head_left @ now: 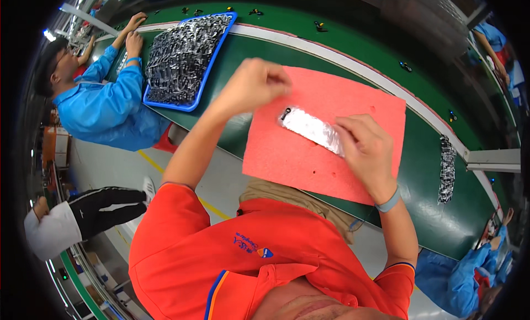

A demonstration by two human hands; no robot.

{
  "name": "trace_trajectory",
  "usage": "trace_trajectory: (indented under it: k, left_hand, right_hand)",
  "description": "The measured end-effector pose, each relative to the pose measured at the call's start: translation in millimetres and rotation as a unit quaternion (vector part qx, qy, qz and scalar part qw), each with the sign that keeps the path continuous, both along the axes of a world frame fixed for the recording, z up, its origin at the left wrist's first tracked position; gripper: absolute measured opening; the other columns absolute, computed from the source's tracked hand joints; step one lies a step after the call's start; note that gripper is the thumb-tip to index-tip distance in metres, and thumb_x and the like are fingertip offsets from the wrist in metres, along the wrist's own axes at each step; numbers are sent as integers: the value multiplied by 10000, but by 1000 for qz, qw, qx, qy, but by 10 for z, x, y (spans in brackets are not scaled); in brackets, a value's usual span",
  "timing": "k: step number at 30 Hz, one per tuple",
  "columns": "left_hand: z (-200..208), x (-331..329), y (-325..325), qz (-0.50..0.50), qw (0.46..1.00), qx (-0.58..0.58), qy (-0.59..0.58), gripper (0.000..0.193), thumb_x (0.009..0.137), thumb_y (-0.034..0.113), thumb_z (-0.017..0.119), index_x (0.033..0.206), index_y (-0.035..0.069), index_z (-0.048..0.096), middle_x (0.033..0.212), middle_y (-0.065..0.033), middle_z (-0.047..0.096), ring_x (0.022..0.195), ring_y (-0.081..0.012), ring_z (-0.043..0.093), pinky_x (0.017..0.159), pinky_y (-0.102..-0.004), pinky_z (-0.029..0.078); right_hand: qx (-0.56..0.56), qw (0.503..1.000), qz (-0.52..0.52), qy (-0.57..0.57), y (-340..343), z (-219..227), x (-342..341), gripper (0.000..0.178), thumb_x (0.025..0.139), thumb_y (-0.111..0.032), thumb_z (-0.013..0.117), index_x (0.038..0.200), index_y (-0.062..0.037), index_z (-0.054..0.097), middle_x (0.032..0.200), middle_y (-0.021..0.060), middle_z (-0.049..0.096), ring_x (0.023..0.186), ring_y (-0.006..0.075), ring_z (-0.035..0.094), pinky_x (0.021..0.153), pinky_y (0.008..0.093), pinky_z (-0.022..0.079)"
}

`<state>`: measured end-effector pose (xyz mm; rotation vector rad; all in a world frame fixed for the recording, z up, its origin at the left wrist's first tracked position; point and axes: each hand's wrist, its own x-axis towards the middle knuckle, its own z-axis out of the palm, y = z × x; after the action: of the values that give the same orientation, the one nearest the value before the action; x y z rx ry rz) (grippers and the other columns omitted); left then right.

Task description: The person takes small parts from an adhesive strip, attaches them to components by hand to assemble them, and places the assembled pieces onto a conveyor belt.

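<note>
On a pink foam sheet [276,149] in front of me lies a long, shiny clear plastic blister tray [312,129]. A small black part with a ringed end [286,113] sits at its left end. My right hand [367,149] grips the tray's right end between thumb and fingers. Above the foam's upper left edge is my left hand [256,85], apart from the tray, its fingers curled together and slightly blurred. Whatever they may hold cannot be made out.
A blue bin [190,106] heaped with filled blister trays [185,58] stands at the left. Another filled tray [446,171] lies on the green table [419,209] at the right. Small black-and-yellow parts [320,27] dot the green belt [364,49] beyond. A co-worker in blue [105,105] works at the left.
</note>
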<state>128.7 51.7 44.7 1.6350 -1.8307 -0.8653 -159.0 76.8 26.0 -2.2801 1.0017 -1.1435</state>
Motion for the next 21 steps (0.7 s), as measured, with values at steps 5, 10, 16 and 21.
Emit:
trace_trajectory:
  k: [5, 10, 16, 21]
  left_hand:
    - [-185, -161, 433, 26, 999, 1, 45, 158, 842, 68, 799, 973, -19, 794, 836, -109, 760, 759, -159, 708, 707, -313, 556]
    - [-278, -173, 520, 8, 997, 9, 76, 162, 856, 41, 765, 998, -34, 787, 857, -144, 768, 752, -182, 725, 689, -321, 561]
    - [-170, -210, 502, 32, 995, 48, 78, 140, 888, 9, 742, 1012, -48, 775, 858, -127, 775, 774, -147, 735, 705, -300, 580]
    - [-354, -124, 466, 69, 977, 117, 164, 134, 898, 2, 735, 1013, -60, 763, 845, -104, 774, 762, -135, 734, 690, -290, 585]
  right_hand:
    - [9, 997, 80, 16, 27, -91, 463, 117, 857, -24, 795, 973, -20, 783, 870, 122, 718, 750, 262, 708, 652, 359, 560]
    - [71, 995, 64, 34, 99, -287, 531, 154, 856, -87, 821, 996, -32, 791, 859, 118, 699, 718, 274, 689, 632, 375, 550]
    - [54, 996, 64, 6, 25, -392, 545, 163, 848, -97, 828, 997, -41, 793, 857, 114, 692, 722, 277, 692, 625, 377, 547]
    - [65, 996, 61, -3, -1, -408, 510, 167, 849, -117, 822, 1000, -52, 795, 840, 114, 672, 719, 285, 678, 636, 393, 544]
